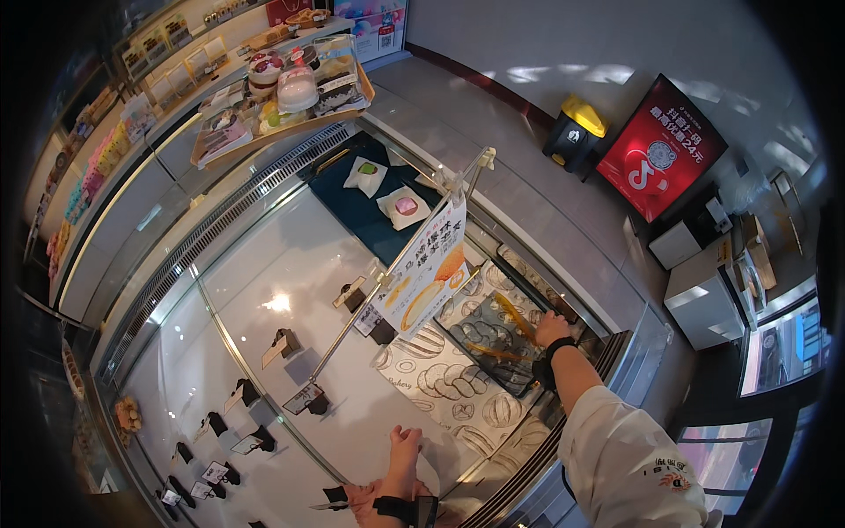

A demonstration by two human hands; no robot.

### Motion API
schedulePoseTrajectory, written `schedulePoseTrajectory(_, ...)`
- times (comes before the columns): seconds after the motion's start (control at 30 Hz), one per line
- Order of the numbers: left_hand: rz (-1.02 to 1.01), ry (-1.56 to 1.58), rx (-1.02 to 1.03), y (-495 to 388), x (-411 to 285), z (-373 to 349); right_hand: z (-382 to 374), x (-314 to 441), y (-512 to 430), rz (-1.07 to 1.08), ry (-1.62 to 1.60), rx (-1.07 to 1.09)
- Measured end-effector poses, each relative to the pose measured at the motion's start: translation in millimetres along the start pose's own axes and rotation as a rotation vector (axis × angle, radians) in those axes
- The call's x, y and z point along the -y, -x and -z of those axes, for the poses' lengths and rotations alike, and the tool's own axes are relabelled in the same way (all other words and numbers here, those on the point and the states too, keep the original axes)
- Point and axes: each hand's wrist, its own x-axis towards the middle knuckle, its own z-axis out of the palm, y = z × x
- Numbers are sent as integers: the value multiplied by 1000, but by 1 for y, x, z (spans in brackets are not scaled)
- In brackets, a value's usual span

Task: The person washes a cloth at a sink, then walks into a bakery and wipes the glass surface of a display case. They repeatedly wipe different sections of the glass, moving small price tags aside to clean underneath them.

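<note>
My right hand (pixel 551 328), with a black band at the wrist, has curled fingers at the right edge of a dark, see-through tray or sheet (pixel 492 336). Two amber strips, perhaps tongs, lie over it; whether my fingers hold them or the edge is unclear. Beneath is paper printed with bread drawings (pixel 442 379). My left hand (pixel 404 443) is over the white counter surface at the lower middle, fingers loosely bent and nothing visible in them. A hanging sign with pictures of baked goods (pixel 426 270) partly blocks the view between the paper and a dark green tray (pixel 356 221).
Small black tag holders (pixel 284 343) stand across the counter. A tray of boxed cakes (pixel 284 125) sits at upper left, by shelves of packaged goods. A metal rod (pixel 350 333) supports the sign. A yellow-lidded bin (pixel 574 132) and red poster board (pixel 660 152) stand beyond.
</note>
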Motion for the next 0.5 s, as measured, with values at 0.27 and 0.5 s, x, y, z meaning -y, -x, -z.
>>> schedulePoseTrajectory(0.27,-47,-90,30,-63,52,-60,-13,-6,-23,115,-19,-198)
schedulePoseTrajectory(0.5,-26,388,167,-34,44,-38,-23,-31,-40,433,-328,-101)
